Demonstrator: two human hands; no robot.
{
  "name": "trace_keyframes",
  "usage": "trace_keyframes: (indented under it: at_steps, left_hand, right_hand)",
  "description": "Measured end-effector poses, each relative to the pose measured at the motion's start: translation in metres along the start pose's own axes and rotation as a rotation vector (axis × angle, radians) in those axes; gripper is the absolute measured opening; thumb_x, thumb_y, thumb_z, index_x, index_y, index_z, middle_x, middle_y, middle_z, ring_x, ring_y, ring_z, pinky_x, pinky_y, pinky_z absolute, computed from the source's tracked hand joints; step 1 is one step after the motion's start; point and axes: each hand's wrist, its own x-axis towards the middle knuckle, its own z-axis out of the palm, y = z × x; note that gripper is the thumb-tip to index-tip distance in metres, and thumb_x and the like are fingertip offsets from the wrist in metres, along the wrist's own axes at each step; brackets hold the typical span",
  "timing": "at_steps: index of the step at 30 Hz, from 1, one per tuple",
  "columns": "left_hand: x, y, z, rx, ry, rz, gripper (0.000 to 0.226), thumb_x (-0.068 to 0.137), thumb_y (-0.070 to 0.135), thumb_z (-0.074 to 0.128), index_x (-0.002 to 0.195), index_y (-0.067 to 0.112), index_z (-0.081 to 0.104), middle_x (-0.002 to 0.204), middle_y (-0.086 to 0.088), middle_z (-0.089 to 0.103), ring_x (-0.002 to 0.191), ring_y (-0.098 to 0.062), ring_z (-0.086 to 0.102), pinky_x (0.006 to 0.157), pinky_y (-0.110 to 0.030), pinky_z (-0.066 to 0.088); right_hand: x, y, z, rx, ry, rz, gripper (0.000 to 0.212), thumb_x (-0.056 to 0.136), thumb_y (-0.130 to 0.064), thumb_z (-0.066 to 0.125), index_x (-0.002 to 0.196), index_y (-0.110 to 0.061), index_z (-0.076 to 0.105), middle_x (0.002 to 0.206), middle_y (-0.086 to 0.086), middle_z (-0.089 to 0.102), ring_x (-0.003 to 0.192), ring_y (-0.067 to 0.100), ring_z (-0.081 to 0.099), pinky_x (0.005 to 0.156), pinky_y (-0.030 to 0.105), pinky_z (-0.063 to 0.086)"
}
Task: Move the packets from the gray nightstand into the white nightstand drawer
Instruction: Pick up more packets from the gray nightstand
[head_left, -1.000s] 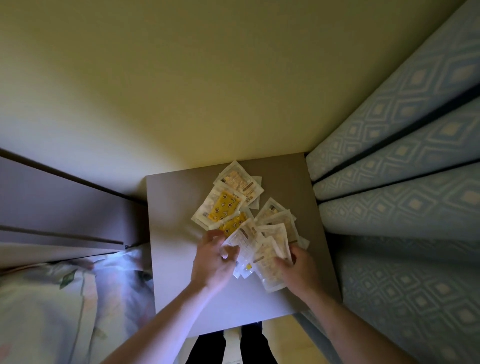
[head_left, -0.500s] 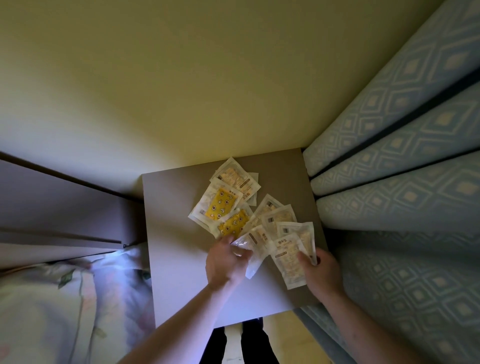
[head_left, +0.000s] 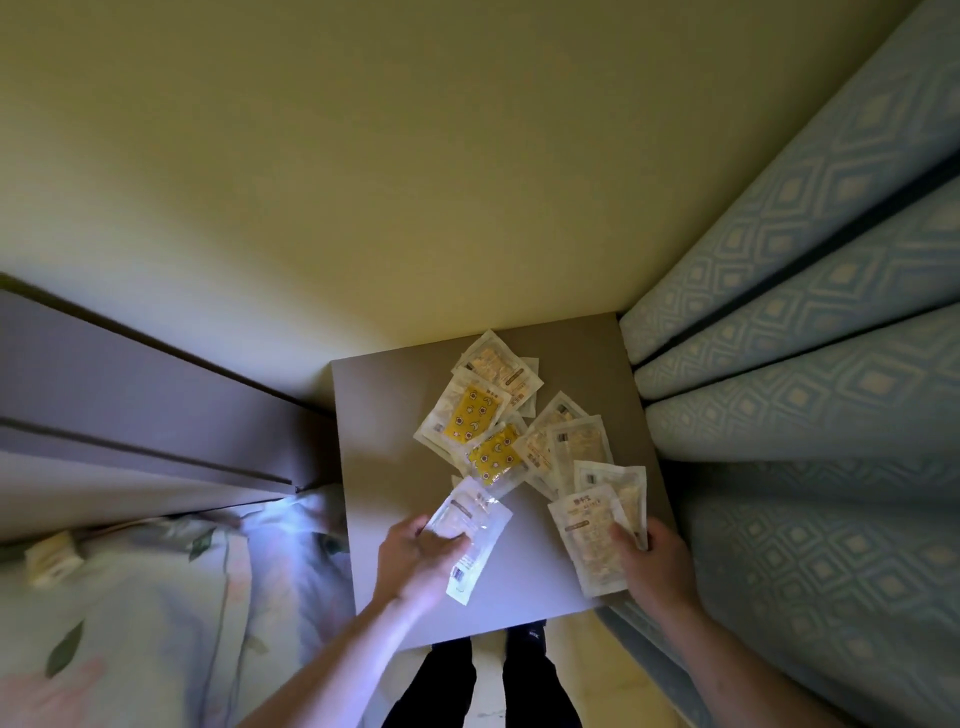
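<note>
Head view: gathering step in hand. Left hand (head_left: 415, 558) pinches one clear packet (head_left: 470, 525) at the near left of the gray nightstand (head_left: 384, 415). Right hand (head_left: 652, 558) grips two overlapped pale packets (head_left: 597, 525) at the near right edge. Remaining packets (head_left: 498, 415), two with yellow panels, lie overlapped toward the far side of the top. White nightstand drawer not in view. Judgement: next move calls for collecting the remainder, or carrying held packets to the drawer without dropping any.

The gray nightstand (head_left: 395, 415) top carries a loose, overlapping spread of packets (head_left: 511, 415).
</note>
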Motion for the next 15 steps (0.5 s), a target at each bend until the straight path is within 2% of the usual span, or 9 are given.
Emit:
trace_keyframes:
  at_steps: [2, 4, 6, 9, 13, 15]
  left_hand:
    - [-0.024, 0.008, -0.017, 0.014, 0.015, -0.021, 0.029, 0.079, 0.025, 0.088, 0.076, 0.006, 0.066, 0.056, 0.005, 0.058, 0.054, -0.012, 0.048, 0.052, -0.023, 0.036]
    - [-0.050, 0.018, -0.033, 0.021, 0.027, -0.008, 0.026, 0.081, 0.032, 0.087, 0.082, 0.010, 0.072, 0.066, 0.000, 0.072, 0.060, -0.015, 0.064, 0.056, -0.023, 0.044]
    - [-0.079, 0.031, -0.049, 0.048, 0.049, 0.005, 0.019, 0.084, 0.034, 0.083, 0.083, 0.018, 0.074, 0.076, 0.000, 0.077, 0.072, -0.015, 0.072, 0.059, -0.017, 0.049]
    - [-0.124, 0.055, -0.068, 0.079, 0.083, 0.061, 0.026, 0.090, 0.037, 0.077, 0.080, 0.014, 0.069, 0.073, 0.000, 0.075, 0.073, -0.015, 0.072, 0.061, -0.015, 0.050]
    - [-0.175, 0.081, -0.088, 0.015, 0.107, 0.085, 0.026, 0.098, 0.020, 0.066, 0.079, 0.002, 0.062, 0.067, -0.002, 0.062, 0.059, -0.010, 0.060, 0.052, -0.008, 0.043]
    - [-0.195, 0.088, -0.094, -0.012, 0.111, 0.085, 0.020, 0.097, 0.021, 0.069, 0.081, 0.010, 0.068, 0.066, 0.002, 0.070, 0.061, -0.002, 0.067, 0.056, -0.011, 0.049]
  right_hand:
    - [-0.025, -0.012, -0.006, 0.008, -0.010, -0.025, 0.009, 0.098, -0.027, 0.068, 0.105, -0.023, 0.070, 0.096, -0.002, 0.075, 0.085, 0.015, 0.072, 0.071, 0.037, 0.061]
    - [-0.055, -0.027, -0.015, 0.034, -0.027, -0.047, 0.005, 0.098, -0.022, 0.067, 0.102, -0.022, 0.070, 0.094, -0.003, 0.074, 0.083, 0.011, 0.071, 0.062, 0.025, 0.055]
    - [-0.084, -0.041, -0.025, 0.046, -0.037, -0.062, 0.004, 0.098, -0.019, 0.067, 0.097, -0.022, 0.070, 0.091, -0.003, 0.074, 0.082, 0.011, 0.070, 0.059, 0.020, 0.049]
    - [-0.120, -0.057, -0.038, 0.061, -0.046, -0.071, 0.010, 0.097, -0.018, 0.068, 0.093, -0.027, 0.070, 0.090, -0.003, 0.076, 0.084, 0.014, 0.072, 0.065, 0.026, 0.053]
    - [-0.150, -0.074, -0.055, 0.055, -0.062, -0.097, 0.011, 0.096, -0.018, 0.069, 0.092, -0.028, 0.071, 0.091, -0.002, 0.078, 0.085, 0.016, 0.073, 0.072, 0.034, 0.056]
    - [-0.158, -0.081, -0.063, 0.056, -0.070, -0.102, 0.008, 0.095, -0.020, 0.070, 0.094, -0.027, 0.072, 0.091, -0.001, 0.078, 0.087, 0.017, 0.073, 0.074, 0.036, 0.057]
